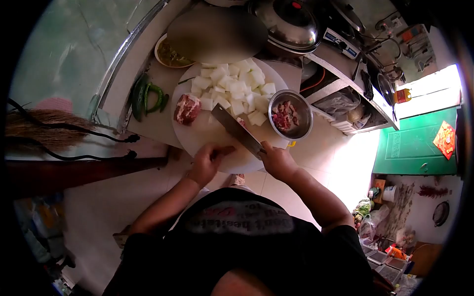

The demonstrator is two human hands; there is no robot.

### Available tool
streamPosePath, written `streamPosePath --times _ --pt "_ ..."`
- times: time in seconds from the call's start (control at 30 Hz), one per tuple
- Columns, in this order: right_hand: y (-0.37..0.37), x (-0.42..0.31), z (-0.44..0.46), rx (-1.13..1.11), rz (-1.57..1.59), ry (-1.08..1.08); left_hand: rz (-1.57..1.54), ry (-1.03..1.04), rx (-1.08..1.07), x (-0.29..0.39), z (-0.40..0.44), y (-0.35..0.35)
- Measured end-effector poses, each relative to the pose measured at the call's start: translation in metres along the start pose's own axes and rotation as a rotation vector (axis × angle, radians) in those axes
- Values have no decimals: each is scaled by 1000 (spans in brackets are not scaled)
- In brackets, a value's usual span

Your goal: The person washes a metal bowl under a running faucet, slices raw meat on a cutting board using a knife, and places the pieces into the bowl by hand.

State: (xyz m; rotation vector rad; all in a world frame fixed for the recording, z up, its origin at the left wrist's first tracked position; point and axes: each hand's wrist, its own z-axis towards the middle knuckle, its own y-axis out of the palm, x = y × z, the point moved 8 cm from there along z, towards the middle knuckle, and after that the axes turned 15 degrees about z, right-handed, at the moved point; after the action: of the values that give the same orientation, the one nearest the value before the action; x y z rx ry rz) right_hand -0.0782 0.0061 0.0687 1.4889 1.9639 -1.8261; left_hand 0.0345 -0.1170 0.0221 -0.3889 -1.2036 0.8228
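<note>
My right hand [277,160] grips the handle of a kitchen cleaver [234,128], whose blade slants up and left over the round white cutting board [195,138]. At the board's near edge my left hand [208,162] has its fingers curled together; whether anything is between them is hidden. A chunk of raw meat [187,110] lies on the board's left side. Behind the blade is a small bit of meat [241,122]. White vegetable chunks [232,84] are heaped at the board's far side. To the right, a metal bowl [307,118] contains cut meat pieces [285,116].
Green peppers [148,98] lie left of the board. Behind them stands a bowl of greenish food [170,55]. A lidded metal pot [289,22] sits at the back, with a blurred oval area beside it. Black cords [74,132] and a straw broom [42,130] are at far left.
</note>
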Motion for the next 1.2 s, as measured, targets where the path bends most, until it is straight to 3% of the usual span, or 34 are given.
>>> streamPosePath --times 0.07,0.1,0.17,0.2,0.27,0.3,0.37,0.53,0.77,0.83,0.93,1.1,1.2 --pt "-3 -3 0 13 -7 -12 -369 -824 114 -54 -19 1" --pt "-4 -6 1 28 -12 -22 -365 -826 119 -56 -17 -4" --pt "-3 -16 -1 24 -55 -61 198 -581 111 -43 -2 -27" --pt "-2 -21 -2 22 -100 -94 198 -582 113 -44 -3 -26" --pt "5 -26 -3 -6 -141 -126 429 -188 298 -11 2 -36" --pt "10 -29 -3 -36 -180 -155 427 -188 296 -10 2 -37" --pt "13 -33 -4 -57 -206 -203 354 -54 95 0 7 -22" --pt "24 -31 -23 -265 -383 -142 398 15 76 3 0 -16" --pt "18 -31 -25 -272 -392 -136 436 161 65 7 0 -11" --pt "26 -30 -16 -372 -382 -87 423 150 50 0 -2 -5" --pt "46 -36 10 -256 -274 -247 429 155 57 0 -3 -4" --pt "40 -48 7 -193 -327 -244 516 194 109 4 0 -11" --pt "26 -41 -17 -245 -343 -189 410 131 110 -1 -4 -7"
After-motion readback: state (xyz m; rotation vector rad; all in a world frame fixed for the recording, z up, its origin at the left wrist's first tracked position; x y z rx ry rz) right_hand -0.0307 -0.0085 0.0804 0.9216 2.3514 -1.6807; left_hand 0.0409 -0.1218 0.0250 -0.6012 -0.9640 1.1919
